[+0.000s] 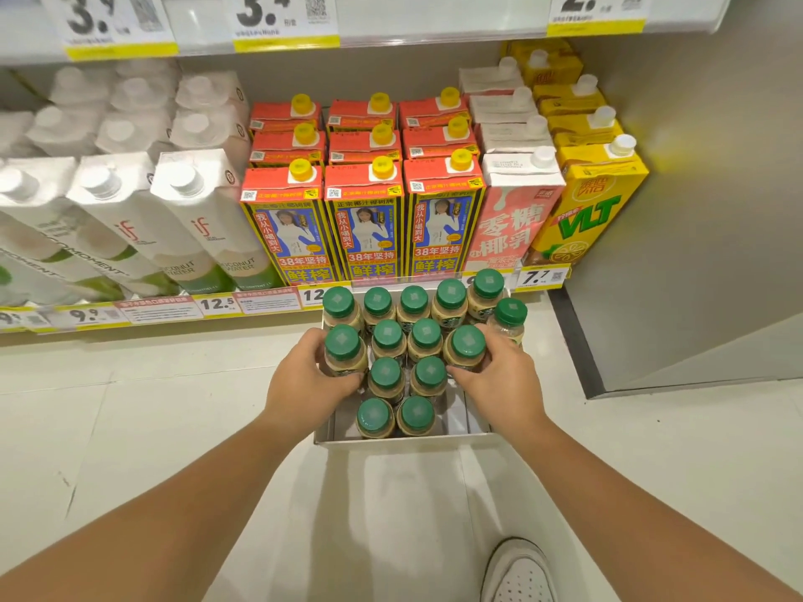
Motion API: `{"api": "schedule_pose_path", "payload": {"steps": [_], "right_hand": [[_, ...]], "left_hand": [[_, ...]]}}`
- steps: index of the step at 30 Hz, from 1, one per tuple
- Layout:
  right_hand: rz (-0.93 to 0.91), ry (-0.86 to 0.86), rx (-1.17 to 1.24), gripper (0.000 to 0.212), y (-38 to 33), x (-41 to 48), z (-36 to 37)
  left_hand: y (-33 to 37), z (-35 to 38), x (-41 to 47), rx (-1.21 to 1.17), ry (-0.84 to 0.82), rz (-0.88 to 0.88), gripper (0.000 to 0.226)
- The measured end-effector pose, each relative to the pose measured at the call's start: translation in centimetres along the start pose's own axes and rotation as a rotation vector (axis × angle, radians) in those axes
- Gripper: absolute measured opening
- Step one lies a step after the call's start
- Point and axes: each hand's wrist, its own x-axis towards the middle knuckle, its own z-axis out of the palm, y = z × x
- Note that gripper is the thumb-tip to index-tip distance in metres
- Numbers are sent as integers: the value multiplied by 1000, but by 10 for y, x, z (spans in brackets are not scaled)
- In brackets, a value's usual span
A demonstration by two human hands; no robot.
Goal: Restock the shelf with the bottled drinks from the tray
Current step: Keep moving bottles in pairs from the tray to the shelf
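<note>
– Shelf [152,325] first: what stands on it?
– Cartons in rows, front to back. White cartons [191,219] are on the left and red-topped cartons [369,219] in the middle. A pink carton [508,223] and a yellow carton [582,219] stand at the right end. Price tags [217,304] run along its front edge.
– And the tray?
– The tray [408,440] sits low, just in front of that edge, below the red-topped cartons. What it rests on I cannot tell. Bottles [426,336] with green caps stand upright in it, crowded at the far end and fewer toward the near wall.
– Hands?
– Both reach into the tray. The left hand [304,384] is curled round the left-end bottle [345,347] of the second row. The right hand [499,375] is curled round the right-end bottle [467,343] of that row.
– Anything smaller?
– A white shoe [519,571], at the bottom of the view.
</note>
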Motion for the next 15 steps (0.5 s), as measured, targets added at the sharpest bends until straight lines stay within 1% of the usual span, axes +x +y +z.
{"api": "schedule_pose_path", "payload": {"steps": [3,6,9,12,15], "right_hand": [[-25,-15,64,58,-3,-13,-2],[80,-58,249,57,-11,-19,-9],[119,-49,370,51,-21,-16,-21],[72,-25,403,45,-45,-15,-38],[22,17,412,46,-78,-14,-61]], "left_hand": [[2,-7,-6,-173,-19,25,48],[9,-12,-11,-322,-25,31,50],[15,-17,-13,-374,-6,54,49],[26,-24,-16,-399,26,116,47],[50,-39,-17,-407,29,193,43]]}}
